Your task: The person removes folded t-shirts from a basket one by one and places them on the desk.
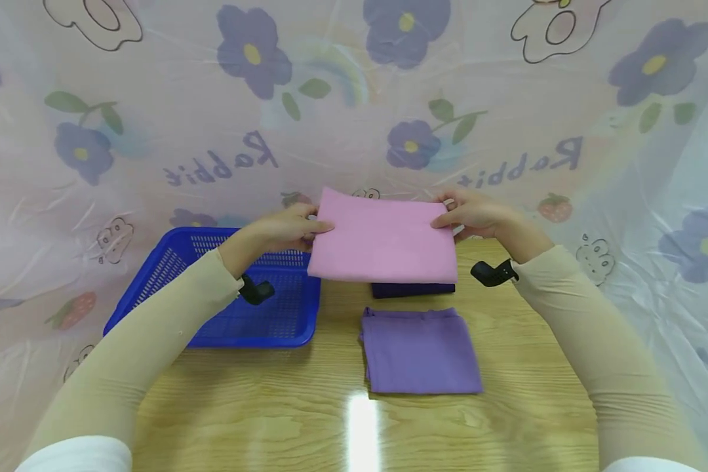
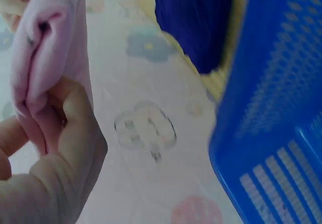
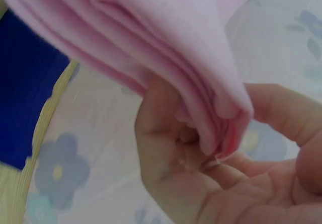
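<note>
A folded pink cloth (image 1: 386, 239) is held up between both hands, above the far part of the table. My left hand (image 1: 289, 228) pinches its left edge, thumb on the near face; in the left wrist view the layered fold (image 2: 43, 68) shows between thumb and fingers. At the opposite edge my right hand (image 1: 474, 213) pinches the cloth, and its stacked layers (image 3: 201, 98) show in the right wrist view. Below and partly hidden by the pink cloth lies a dark navy folded cloth (image 1: 413, 290). Nearer to me lies a folded purple cloth (image 1: 421, 354).
A blue plastic basket (image 1: 315, 308) with perforated sides stands on the left of the wood-grain table (image 1: 259, 406), under my left forearm. Behind the table hangs a pale sheet (image 1: 342, 131) printed with flowers and rabbits.
</note>
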A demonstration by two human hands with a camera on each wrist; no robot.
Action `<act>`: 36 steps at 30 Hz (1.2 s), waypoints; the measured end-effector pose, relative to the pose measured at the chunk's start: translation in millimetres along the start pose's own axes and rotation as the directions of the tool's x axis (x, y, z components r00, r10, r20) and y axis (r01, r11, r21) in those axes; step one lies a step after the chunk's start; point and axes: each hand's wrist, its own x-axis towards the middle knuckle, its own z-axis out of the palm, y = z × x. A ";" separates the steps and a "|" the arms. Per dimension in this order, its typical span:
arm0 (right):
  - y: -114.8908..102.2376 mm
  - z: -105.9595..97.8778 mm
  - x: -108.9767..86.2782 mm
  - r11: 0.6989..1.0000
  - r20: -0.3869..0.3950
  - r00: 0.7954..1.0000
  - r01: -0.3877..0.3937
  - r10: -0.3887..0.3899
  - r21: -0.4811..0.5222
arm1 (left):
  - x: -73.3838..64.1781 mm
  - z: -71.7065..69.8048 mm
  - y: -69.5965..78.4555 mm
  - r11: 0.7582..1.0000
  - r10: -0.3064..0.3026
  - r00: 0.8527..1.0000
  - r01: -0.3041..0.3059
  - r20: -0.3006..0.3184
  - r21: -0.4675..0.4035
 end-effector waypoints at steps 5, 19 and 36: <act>16.7 -22.4 -15.9 0.999 -0.026 1.000 -0.017 0.016 -0.033 | 20.3 30.9 4.9 0.999 0.007 1.000 -0.007 0.001 -0.045; 64.2 -75.0 -47.2 0.987 -0.115 0.990 -0.095 0.080 -0.129 | 70.6 107.8 8.8 0.988 -0.031 1.000 0.030 -0.005 -0.152; 111.8 -111.6 -71.4 0.951 -0.203 0.963 -0.223 0.180 -0.214 | 122.5 187.2 -10.6 0.963 -0.038 0.999 0.032 -0.016 -0.267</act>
